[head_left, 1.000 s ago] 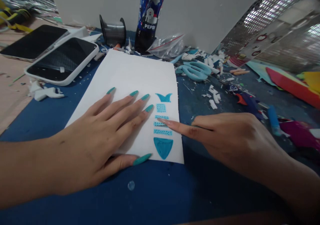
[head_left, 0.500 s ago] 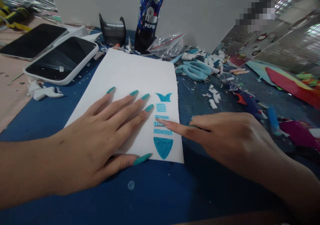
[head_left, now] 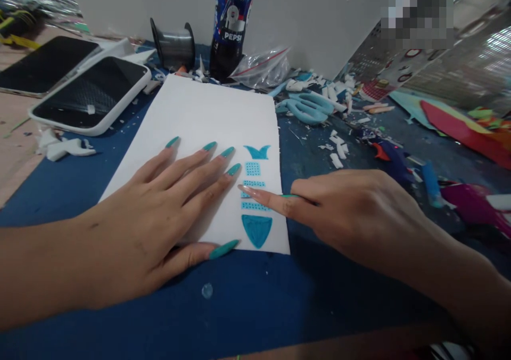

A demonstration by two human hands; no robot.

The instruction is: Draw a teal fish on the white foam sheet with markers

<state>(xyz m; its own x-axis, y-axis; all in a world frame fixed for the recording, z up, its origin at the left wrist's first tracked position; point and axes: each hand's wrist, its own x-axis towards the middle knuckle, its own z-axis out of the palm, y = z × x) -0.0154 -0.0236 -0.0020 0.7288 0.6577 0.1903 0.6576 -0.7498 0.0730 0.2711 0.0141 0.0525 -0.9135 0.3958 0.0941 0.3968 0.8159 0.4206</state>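
Note:
A white sheet, its surface smooth, lies on the blue tabletop. My left hand rests flat on it with fingers spread, long green nails toward the far edge. Along the right side of the sheet runs a column of blue pieces: a tail-shaped piece, a dotted square, dotted strips and a rounded triangle. My right hand reaches in from the right, index finger stretched over the middle strip and partly covering it. Its other fingers are curled under; nothing shows in them.
Behind the sheet stand a wire spool and a Pepsi bottle, beside a clear plastic bag. Blue-handled scissors lie among white scraps. Two phones sit at left. Coloured sheets lie at right.
The whole view has shifted slightly, so everything appears a little farther left and up. My right index fingertip has slid slightly left across the middle strip. My left hand stays flat.

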